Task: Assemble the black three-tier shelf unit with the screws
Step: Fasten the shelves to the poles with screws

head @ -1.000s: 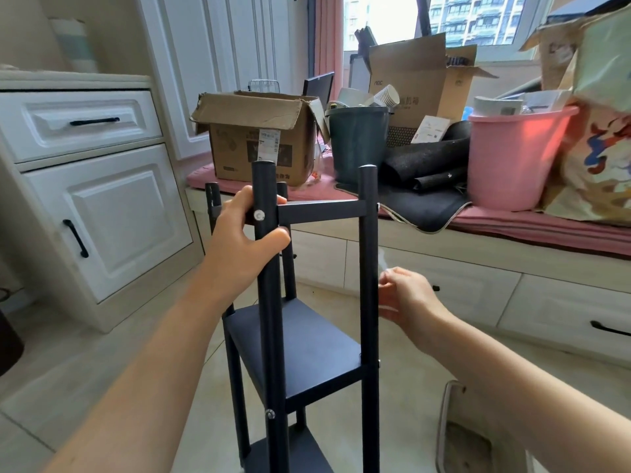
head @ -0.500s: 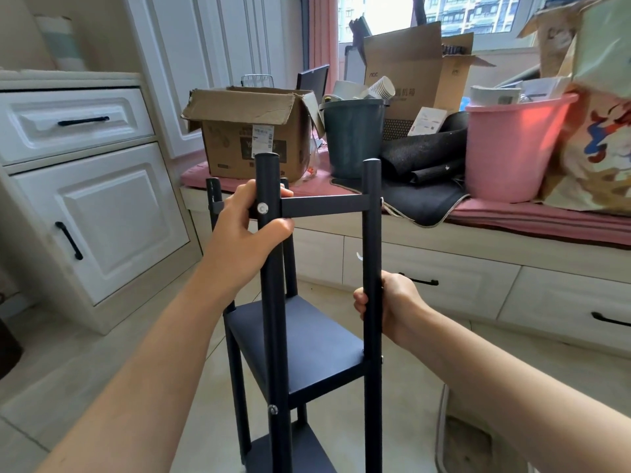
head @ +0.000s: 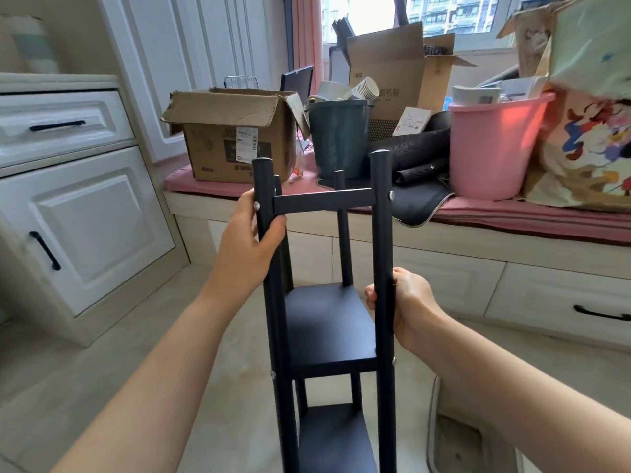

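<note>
While the black three-tier shelf unit [head: 329, 322] stands upright on the floor, its stiff, seemingly light metal frame is judged best held by the round front posts, where the left hand [head: 251, 240] and right hand [head: 406, 302] are wrapped.

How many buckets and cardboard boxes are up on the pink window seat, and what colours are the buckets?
Pink bucket: 1
Dark green bucket: 1
Open cardboard boxes, one in front and one behind: 2
A third box at the right edge is unclear.
Total: 4
</note>
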`<state>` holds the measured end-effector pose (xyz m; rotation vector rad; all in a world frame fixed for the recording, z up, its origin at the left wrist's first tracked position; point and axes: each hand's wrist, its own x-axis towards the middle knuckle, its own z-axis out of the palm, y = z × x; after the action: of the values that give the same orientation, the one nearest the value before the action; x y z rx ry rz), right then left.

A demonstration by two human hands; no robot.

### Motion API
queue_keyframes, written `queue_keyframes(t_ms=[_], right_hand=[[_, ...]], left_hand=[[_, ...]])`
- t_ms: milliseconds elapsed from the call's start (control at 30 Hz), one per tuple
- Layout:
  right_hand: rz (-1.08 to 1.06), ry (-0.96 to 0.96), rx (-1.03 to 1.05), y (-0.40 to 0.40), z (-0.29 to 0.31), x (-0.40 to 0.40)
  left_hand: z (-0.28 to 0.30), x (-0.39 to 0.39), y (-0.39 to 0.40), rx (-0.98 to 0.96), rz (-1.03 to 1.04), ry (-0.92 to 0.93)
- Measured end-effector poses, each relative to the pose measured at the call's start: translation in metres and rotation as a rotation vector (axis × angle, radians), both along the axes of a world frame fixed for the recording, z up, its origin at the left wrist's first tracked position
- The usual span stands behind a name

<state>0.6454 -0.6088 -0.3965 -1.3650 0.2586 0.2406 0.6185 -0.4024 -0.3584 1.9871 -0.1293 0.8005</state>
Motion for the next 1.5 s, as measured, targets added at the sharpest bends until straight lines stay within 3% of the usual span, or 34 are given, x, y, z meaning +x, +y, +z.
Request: queue_keyframes(t_ms=[100,167,267,367,500,733,1033,1233,1500], right_hand=[[-0.024,0.02,0.052,-0.003,0.0,-0.004],[-0.021,0.0,0.042,-0.001,-0.001,-0.008],[-0.021,-0.052,-0.004,0.006,-0.002,-0.015],[-0.016,-0.089,-0.033,0.016,-0.004,-0.02],[0.029,-0.112,-0.032,0.028,-0.005,-0.025],[0.022,-0.137,-0.043,0.039,-0.004,-0.032],[0.033,-0.183,-0.02,0.042,-0.003,-0.044],[0.222,-0.258,0.025,0.049,-0.002,-0.05],[0.391,-0.239,0.0,0.046,0.006,-0.04]], left_hand=[[0.0,0.004,-0.006,0.029,0.019,0.019],[0.002,0.001,-0.013,0.084,0.116,-0.062],[0.011,-0.005,-0.034,0.448,0.347,-0.337],[0.016,-0.009,-0.059,0.582,0.28,-0.355],[0.02,-0.01,-0.065,0.579,0.279,-0.161],[0.026,0.005,-0.067,0.57,0.373,-0.118],[0.028,0.008,-0.052,0.38,0.192,-0.126],[0.036,-0.003,-0.024,0.286,0.011,-0.014],[0.031,-0.014,0.011,0.202,-0.048,0.063]])
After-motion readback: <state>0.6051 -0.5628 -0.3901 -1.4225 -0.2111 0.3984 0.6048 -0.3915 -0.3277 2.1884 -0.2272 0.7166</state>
